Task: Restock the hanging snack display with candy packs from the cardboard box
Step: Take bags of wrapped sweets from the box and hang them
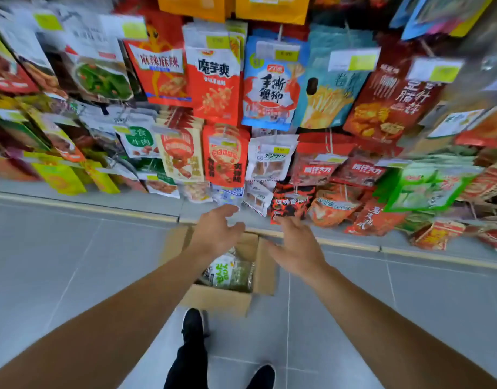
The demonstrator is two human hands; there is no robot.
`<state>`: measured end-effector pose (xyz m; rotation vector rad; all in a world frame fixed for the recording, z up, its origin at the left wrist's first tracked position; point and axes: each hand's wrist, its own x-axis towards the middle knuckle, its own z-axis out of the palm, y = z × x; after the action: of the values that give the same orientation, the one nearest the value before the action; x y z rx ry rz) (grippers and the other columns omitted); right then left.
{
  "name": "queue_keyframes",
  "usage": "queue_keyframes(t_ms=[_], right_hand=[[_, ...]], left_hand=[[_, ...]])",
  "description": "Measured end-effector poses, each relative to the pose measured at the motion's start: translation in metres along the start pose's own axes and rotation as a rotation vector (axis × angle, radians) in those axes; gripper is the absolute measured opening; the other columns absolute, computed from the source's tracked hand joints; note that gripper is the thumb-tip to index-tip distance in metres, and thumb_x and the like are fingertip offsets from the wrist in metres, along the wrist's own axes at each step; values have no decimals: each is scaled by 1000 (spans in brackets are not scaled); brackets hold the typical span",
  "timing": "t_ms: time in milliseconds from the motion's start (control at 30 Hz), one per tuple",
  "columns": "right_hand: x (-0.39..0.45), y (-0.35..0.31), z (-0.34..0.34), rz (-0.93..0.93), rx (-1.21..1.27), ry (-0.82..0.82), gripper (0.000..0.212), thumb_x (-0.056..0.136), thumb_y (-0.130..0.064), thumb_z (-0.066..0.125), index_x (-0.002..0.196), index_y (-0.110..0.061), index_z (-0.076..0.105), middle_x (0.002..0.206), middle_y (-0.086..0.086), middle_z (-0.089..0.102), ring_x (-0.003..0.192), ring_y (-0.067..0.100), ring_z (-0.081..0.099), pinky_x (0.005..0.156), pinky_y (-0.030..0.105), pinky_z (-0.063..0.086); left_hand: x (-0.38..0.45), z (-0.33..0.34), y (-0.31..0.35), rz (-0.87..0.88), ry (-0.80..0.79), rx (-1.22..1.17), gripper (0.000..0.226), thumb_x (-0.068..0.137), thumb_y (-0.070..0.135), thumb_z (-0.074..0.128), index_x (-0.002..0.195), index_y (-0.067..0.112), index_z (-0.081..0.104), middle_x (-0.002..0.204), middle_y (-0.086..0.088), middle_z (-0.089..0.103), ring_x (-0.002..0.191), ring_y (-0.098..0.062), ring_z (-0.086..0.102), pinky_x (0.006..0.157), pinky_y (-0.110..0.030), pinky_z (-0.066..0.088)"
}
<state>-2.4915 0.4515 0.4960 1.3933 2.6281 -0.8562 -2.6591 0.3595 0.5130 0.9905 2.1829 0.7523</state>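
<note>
Green-and-white candy packs (230,272) lie in the open cardboard box (265,265) on the floor, directly below both outstretched hands. The left hand (216,230) and right hand (298,248) hold nothing, fingers spread and relaxed. Just beyond the fingertips hangs the snack display (222,155), crowded with packets.

Both arms reach forward, hands empty.
Left hand (216,228) and right hand (296,245) sit mid-frame, fingers loosely spread.

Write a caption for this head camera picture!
Both empty hands reach over the cardboard box toward the hanging snacks.
</note>
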Motion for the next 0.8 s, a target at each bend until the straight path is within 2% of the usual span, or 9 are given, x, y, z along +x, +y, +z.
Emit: queue_keyframes(t_ms=[67, 133, 233, 367, 500, 600, 700, 800], right_hand=[[6, -6, 29, 33, -9, -57, 59, 88, -38, 61, 140, -15, 44, 141, 5, 44, 130, 32, 40, 106, 39, 39], [17, -14, 62, 62, -15, -138, 59, 89, -38, 59, 141, -14, 42, 144, 7, 42, 132, 33, 39, 106, 39, 39], [42, -27, 114, 130, -17, -251, 58, 90, -37, 59, 139, -12, 42, 142, 9, 42, 129, 34, 40, 100, 36, 41], [71, -42, 179, 260, 0, -367, 58, 87, -37, 59, 138, -14, 42, 140, 7, 44, 126, 31, 42, 95, 35, 42], [100, -46, 237, 320, 20, -443, 62, 86, -38, 60, 142, -18, 43, 139, 6, 48, 127, 28, 44, 100, 38, 44], [126, -41, 281, 321, 10, -496, 60, 87, -38, 61, 140, -16, 45, 141, 6, 46, 127, 27, 46, 100, 39, 44], [152, -30, 323, 330, 22, -521, 60, 86, -37, 63, 140, -15, 46, 142, 6, 48, 127, 27, 48, 100, 38, 44], [183, -15, 377, 320, 14, -571, 59, 85, -37, 65, 138, -15, 48, 138, 8, 51, 125, 28, 50, 101, 41, 44]], left_hand=[[5, 3, -33, -64, -26, -20, 41, 90, 29, 65, 130, 23, 59, 125, 4, 64, 108, -17, 63, 89, -17, 41], [14, 3, -72, -141, -61, -46, 41, 89, 31, 66, 128, 23, 61, 119, -1, 68, 106, -19, 64, 93, -23, 46], [31, 3, -134, -253, -118, -81, 45, 87, 34, 65, 131, 22, 60, 129, 2, 64, 112, -19, 62, 99, -31, 47], [62, 4, -202, -356, -202, -96, 46, 81, 39, 60, 124, 22, 65, 125, 6, 66, 111, -17, 63, 89, -24, 47], [95, 13, -260, -486, -169, -157, 33, 87, 24, 63, 119, 18, 67, 120, 3, 67, 111, -23, 62, 95, -32, 50], [118, 30, -305, -525, -199, -156, 26, 88, 22, 62, 114, 20, 65, 113, 2, 67, 114, -23, 59, 93, -29, 45], [138, 55, -346, -601, -219, -198, 40, 88, 25, 63, 127, 17, 61, 126, 2, 65, 119, -17, 57, 94, -23, 41], [156, 89, -398, -692, -224, -238, 40, 88, 27, 64, 127, 20, 61, 124, 4, 64, 118, -15, 56, 91, -21, 40]])
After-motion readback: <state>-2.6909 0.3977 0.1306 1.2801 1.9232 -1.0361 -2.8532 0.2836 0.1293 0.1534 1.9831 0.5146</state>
